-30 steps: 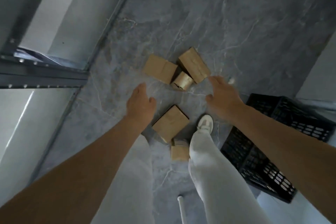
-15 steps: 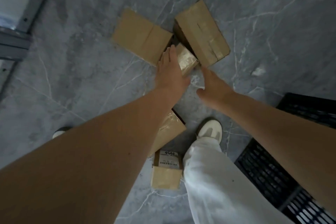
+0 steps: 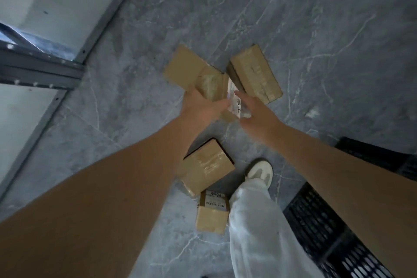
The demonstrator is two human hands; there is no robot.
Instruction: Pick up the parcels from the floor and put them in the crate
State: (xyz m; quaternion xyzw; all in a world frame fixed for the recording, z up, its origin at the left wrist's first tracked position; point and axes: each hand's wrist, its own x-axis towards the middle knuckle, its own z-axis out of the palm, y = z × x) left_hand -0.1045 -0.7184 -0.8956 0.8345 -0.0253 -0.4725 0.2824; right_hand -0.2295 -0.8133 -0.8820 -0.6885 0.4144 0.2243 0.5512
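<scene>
Small parcel (image 3: 211, 87): off the floor (image 3: 316, 29) and held between both hands, tilted so its white label faces right. Half a second ago it lay wedged on the floor between two larger parcels.
Left hand (image 3: 200, 109): grips the small parcel from its left side, with the thumb along the near edge and the fingers hidden beneath. Half a second ago it only lay on top.
Right hand (image 3: 259, 114): has closed in against the labelled end. Its fingers are blurred, so I cannot tell whether they clasp the parcel or merely steady it.
Flat parcel (image 3: 181, 67): on the floor behind and to the left, one corner covered by the lifted parcel.
Long parcel (image 3: 256, 72): on the floor just right of the lifted parcel, in the same place as before.
Near parcel (image 3: 206, 166): on the floor between the forearms, near the shoe (image 3: 259, 170).
Labelled parcel (image 3: 212, 215): on the floor at the near parcel's lower edge, beside the trouser leg.
Crate (image 3: 327, 239): black, at the person's right, well apart from the held parcel, its inside mostly out of view.
Meaning for the task: the first pick looks made. The likely next move is a swing right and down to the crate, and four parcels remain on the floor.
Risk: with only one grip certain, a fast turn could let the tilted parcel slip.
</scene>
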